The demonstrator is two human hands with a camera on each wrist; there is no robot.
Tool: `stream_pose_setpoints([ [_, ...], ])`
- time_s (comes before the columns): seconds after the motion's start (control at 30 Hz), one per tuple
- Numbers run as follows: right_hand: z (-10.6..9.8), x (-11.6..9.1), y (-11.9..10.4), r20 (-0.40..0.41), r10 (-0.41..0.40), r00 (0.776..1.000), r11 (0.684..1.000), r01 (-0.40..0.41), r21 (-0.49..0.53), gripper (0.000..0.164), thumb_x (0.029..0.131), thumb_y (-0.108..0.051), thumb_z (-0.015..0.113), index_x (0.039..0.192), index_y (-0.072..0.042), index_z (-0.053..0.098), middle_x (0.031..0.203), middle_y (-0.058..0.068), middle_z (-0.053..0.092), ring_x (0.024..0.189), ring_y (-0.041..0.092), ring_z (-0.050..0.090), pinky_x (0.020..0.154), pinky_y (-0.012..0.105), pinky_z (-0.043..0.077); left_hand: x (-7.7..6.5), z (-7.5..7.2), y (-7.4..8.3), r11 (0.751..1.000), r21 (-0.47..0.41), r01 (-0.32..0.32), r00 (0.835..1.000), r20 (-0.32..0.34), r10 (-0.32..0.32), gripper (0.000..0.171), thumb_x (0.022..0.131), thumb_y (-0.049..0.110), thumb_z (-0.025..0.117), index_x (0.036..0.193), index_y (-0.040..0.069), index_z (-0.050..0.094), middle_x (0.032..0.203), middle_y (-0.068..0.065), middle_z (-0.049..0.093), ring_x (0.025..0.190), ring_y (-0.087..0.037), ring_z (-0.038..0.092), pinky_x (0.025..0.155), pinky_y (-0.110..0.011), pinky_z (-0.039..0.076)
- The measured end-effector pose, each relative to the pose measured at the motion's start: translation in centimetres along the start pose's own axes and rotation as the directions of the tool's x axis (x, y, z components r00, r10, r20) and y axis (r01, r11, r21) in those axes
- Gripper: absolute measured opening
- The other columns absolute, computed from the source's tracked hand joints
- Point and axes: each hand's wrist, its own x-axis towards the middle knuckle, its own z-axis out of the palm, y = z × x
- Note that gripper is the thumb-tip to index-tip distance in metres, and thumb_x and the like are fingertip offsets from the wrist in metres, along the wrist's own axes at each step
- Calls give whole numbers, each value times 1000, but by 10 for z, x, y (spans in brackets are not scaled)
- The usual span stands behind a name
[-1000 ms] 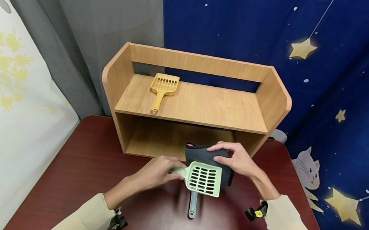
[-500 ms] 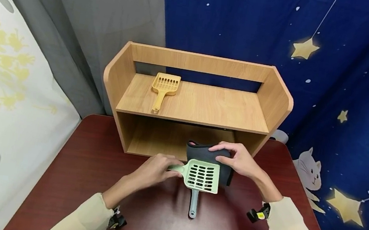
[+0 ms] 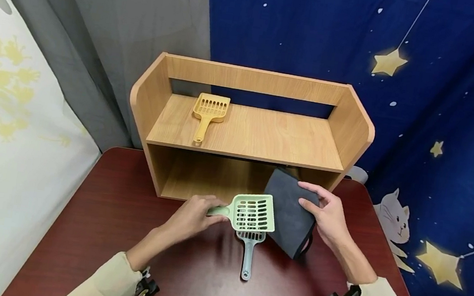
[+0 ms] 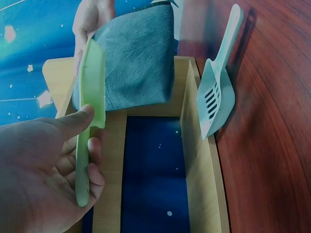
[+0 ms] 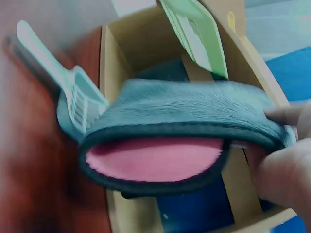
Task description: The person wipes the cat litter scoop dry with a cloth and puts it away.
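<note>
By its handle, my left hand (image 3: 195, 216) grips a light green slotted litter scoop (image 3: 233, 211), its head pointing right. My right hand (image 3: 328, 214) pinches the edge of a folded dark grey cloth (image 3: 288, 217) just right of that scoop. Black edging and a pink inside (image 5: 155, 158) of the cloth show in the right wrist view. A grey-blue litter scoop (image 3: 247, 262) lies on the table, handle toward me, its head partly covered by the green scoop in the head view. In the left wrist view the cloth (image 4: 138, 63) hangs behind the green scoop (image 4: 97, 82).
A wooden two-tier shelf (image 3: 265, 137) stands at the back of the dark red table (image 3: 118, 232). On its upper board, toward the left, lies a yellow litter scoop (image 3: 203, 128). Grey and starry blue curtains (image 3: 290, 20) hang behind.
The cloth has swung to the right and tilted with my right hand. My left hand has shifted the green scoop slightly left and up, uncovering part of the grey-blue scoop's head.
</note>
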Motion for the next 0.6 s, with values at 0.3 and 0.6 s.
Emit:
stream_pose_setpoints([
  [0.3, 40, -18, 9, -191, 97, 977, 915, -12, 404, 53, 97, 12, 66, 148, 7, 54, 128, 7, 72, 117, 18, 71, 90, 32, 60, 6, 11, 3, 996, -66, 67, 992, -102, -74, 30, 85, 13, 89, 110, 0, 80, 94, -6, 77, 77, -10, 64, 68, -28, 54],
  [0.6, 83, -25, 25, -204, 176, 963, 820, -29, 572, 53, 100, 18, 48, 152, 6, 50, 133, 7, 70, 121, 16, 68, 96, 32, 58, 14, 20, 12, 977, -161, 137, 977, -143, -160, 32, 86, 14, 88, 114, 1, 81, 99, -8, 79, 81, -14, 67, 72, -31, 57],
])
